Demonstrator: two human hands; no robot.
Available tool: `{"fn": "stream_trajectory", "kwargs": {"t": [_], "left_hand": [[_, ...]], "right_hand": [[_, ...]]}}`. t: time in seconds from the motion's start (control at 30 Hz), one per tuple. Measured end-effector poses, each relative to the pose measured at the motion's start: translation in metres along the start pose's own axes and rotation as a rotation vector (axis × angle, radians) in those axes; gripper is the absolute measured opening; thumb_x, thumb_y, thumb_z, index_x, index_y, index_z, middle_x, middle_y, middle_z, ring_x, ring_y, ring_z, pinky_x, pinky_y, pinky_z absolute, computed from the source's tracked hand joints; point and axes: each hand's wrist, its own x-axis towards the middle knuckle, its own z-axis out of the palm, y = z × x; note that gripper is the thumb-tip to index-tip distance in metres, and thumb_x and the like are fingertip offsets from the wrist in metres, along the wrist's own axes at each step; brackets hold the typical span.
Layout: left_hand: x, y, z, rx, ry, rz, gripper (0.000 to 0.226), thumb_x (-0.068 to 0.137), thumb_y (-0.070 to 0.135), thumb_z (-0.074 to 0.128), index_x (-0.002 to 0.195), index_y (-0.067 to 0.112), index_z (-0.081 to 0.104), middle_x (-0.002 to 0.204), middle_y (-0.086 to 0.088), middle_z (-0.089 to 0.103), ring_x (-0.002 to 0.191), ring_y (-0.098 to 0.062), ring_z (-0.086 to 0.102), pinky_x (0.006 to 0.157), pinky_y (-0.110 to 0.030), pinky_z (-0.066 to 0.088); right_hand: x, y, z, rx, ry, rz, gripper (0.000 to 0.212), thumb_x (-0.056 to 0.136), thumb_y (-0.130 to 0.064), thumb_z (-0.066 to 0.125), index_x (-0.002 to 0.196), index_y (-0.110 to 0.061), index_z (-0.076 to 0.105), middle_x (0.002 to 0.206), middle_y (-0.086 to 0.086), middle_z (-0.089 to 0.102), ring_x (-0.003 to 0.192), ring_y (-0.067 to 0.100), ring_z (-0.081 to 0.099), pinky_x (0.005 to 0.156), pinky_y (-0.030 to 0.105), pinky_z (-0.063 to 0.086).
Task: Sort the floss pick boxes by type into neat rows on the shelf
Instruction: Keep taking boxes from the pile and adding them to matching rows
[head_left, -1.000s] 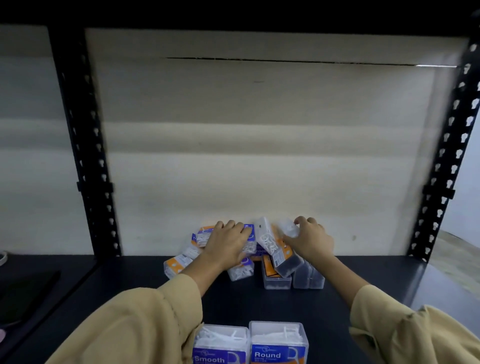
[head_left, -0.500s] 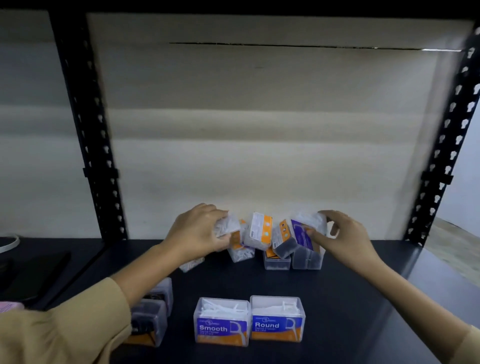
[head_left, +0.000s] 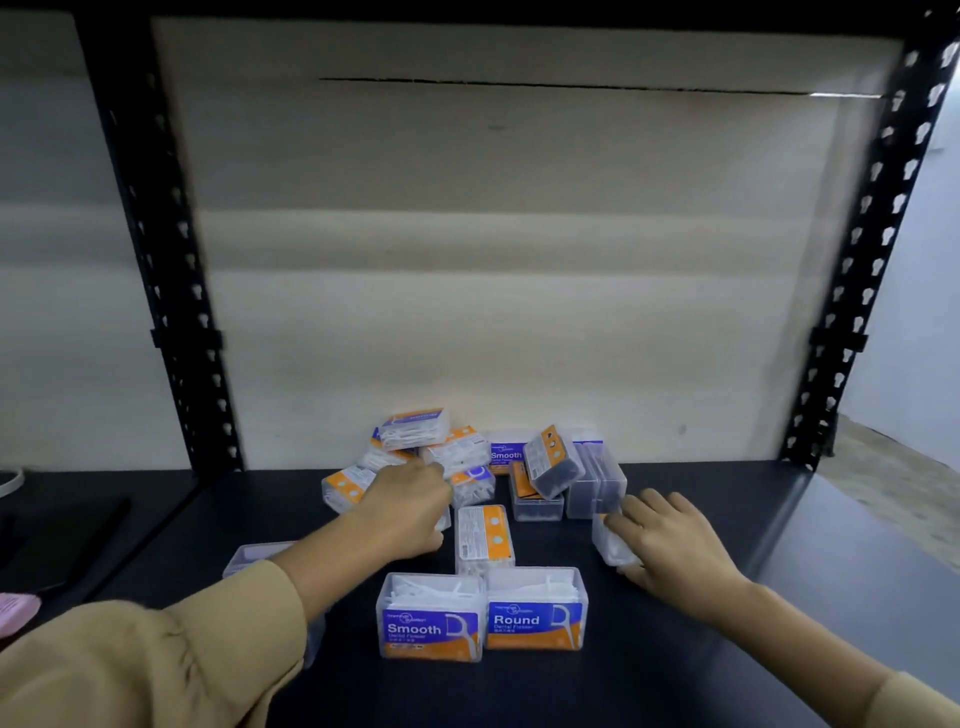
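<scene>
A jumbled pile of floss pick boxes (head_left: 462, 457) lies at the back of the dark shelf (head_left: 727, 649). Two clear boxes stand side by side at the front, labelled Smooth (head_left: 428, 621) and Round (head_left: 535, 613). Behind them one box (head_left: 484, 535) lies on its side, back label up. My left hand (head_left: 405, 512) reaches into the pile, fingers curled against the boxes; what it grips is hidden. To the right of the pile, my right hand (head_left: 670, 543) holds a clear box of white picks (head_left: 610, 545) low over the shelf.
Two boxes of dark picks (head_left: 592, 483) stand at the pile's right side. Another clear box (head_left: 254, 556) sits partly behind my left sleeve. Black perforated uprights (head_left: 171, 312) (head_left: 857, 270) frame the bay, and a pale board closes the back. A pink object (head_left: 15, 610) lies far left.
Both hands lowered from the top of the pile. The right hand pulled back to the right with a clear box. One box now lies behind the front pair.
</scene>
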Motion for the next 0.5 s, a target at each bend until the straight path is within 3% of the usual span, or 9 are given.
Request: {"fn": "stream_trajectory", "kwargs": {"t": [0.17,0.23,0.33,0.4,0.5], "left_hand": [[0.004,0.002,0.010,-0.149,-0.030,0.013,0.036,0.079,0.037,0.059,0.110,0.020,0.061,0.112,-0.004,0.059,0.097,-0.022,0.058,0.072,-0.033,0.048],[0.006,-0.005,0.010,-0.310,-0.098,-0.042,0.046,0.076,0.041,0.064,0.120,0.027,0.058,0.114,0.002,0.060,0.098,-0.016,0.058,0.077,-0.031,0.050],[0.010,-0.024,0.004,-0.534,-0.230,-0.069,0.052,0.079,0.033,0.069,0.128,0.023,0.055,0.113,0.002,0.061,0.094,-0.008,0.054,0.073,-0.013,0.042],[0.010,-0.040,0.001,-0.554,-0.315,-0.044,0.056,0.079,0.027,0.071,0.132,0.022,0.052,0.119,0.000,0.058,0.097,-0.005,0.051,0.071,-0.005,0.035],[0.011,-0.060,0.000,-0.474,-0.465,-0.016,0.068,0.079,0.020,0.070,0.139,0.027,0.040,0.138,0.000,0.047,0.108,-0.008,0.046,0.079,-0.008,0.033]], "right_hand": [[-0.003,0.004,0.005,0.120,-0.037,0.105,0.064,0.028,-0.056,0.085,0.084,-0.029,0.072,0.071,-0.010,0.063,0.061,0.014,0.061,0.049,0.025,0.046],[-0.007,0.007,0.004,0.189,-0.061,0.154,0.056,0.042,-0.054,0.083,0.092,-0.032,0.070,0.078,-0.010,0.065,0.072,0.014,0.063,0.058,0.024,0.043],[-0.007,0.020,-0.001,0.435,-0.122,0.250,0.041,0.076,-0.051,0.065,0.113,-0.033,0.061,0.097,-0.011,0.058,0.096,0.012,0.054,0.077,0.025,0.035],[-0.006,0.031,-0.002,0.563,-0.105,0.317,0.042,0.079,-0.054,0.054,0.113,-0.030,0.060,0.091,-0.014,0.054,0.094,0.010,0.051,0.082,0.027,0.041],[0.000,0.051,0.000,0.585,-0.194,0.369,0.045,0.083,-0.046,0.061,0.123,-0.027,0.056,0.095,-0.011,0.055,0.101,0.015,0.051,0.093,0.033,0.043]]}}
